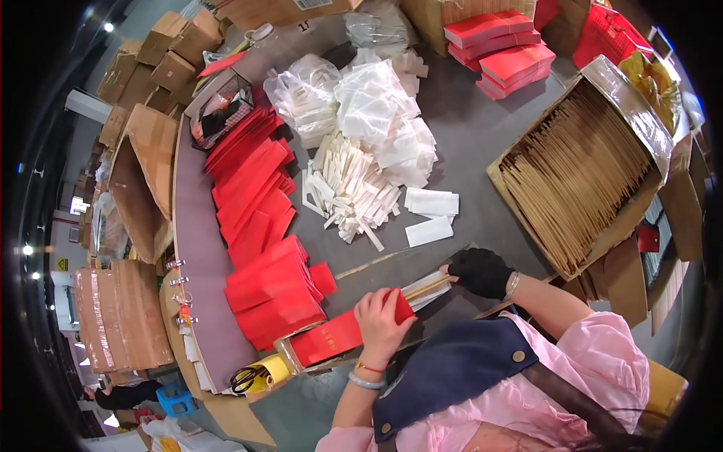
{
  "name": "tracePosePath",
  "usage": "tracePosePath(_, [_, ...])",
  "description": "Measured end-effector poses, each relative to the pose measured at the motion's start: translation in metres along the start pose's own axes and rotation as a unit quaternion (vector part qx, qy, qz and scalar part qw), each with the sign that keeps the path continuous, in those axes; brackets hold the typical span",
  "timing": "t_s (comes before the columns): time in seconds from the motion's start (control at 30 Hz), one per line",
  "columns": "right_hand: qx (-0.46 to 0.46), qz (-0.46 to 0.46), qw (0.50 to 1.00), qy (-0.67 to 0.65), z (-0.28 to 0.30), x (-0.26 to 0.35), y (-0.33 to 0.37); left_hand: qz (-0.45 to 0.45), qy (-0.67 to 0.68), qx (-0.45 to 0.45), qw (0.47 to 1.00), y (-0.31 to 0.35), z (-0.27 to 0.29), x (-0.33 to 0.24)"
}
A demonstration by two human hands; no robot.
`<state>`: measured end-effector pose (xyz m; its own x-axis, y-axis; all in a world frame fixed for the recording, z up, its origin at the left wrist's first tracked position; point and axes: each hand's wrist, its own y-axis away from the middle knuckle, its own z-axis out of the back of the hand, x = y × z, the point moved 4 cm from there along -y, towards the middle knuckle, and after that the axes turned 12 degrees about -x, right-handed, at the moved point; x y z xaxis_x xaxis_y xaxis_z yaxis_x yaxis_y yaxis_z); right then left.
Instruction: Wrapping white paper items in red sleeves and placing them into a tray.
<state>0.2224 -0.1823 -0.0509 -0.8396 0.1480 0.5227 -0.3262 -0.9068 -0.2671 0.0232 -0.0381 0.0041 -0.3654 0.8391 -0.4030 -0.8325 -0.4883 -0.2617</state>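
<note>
A long red paper sleeve [331,337] lies along the near table edge, with small gold marks on its face. My left hand [380,324] grips it near its right end, fingers on top and thumb on the near side. My right hand [482,273], in a black glove with bare fingertips, pinches the end of a thin tan strip [431,287]. That strip points into the sleeve's right end, and white paper [431,295] shows beside it. How far the strip reaches inside is hidden. Beneath the sleeve is a narrow cardboard tray [290,355].
Red sleeves [271,290] are piled on the left. White slips [354,184] and plastic-wrapped packets [384,113] heap mid-table. An open carton [497,177] of thin brown pieces stands right. Red stacks [512,64] lie far back; a yellow holder [273,371] with scissors sits near left.
</note>
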Motion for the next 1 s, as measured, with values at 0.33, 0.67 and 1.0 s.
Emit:
tracePosePath(0.33, [0.028,-0.122,0.946,-0.3,-0.045,0.071,-0.024,-0.014,0.011,0.013,1.0,-0.005,-0.019,-0.001])
tracePosePath(0.67, [0.064,0.032,0.995,0.075,0.002,0.044,-0.032,-0.126,-0.031,0.08,0.988,-0.031,-0.001,-0.022])
tracePosePath(1.0, [-0.036,-0.035,0.993,0.107,0.066,0.03,-0.019,0.0,-0.207,-0.105,0.973,-0.05,0.085,0.073])
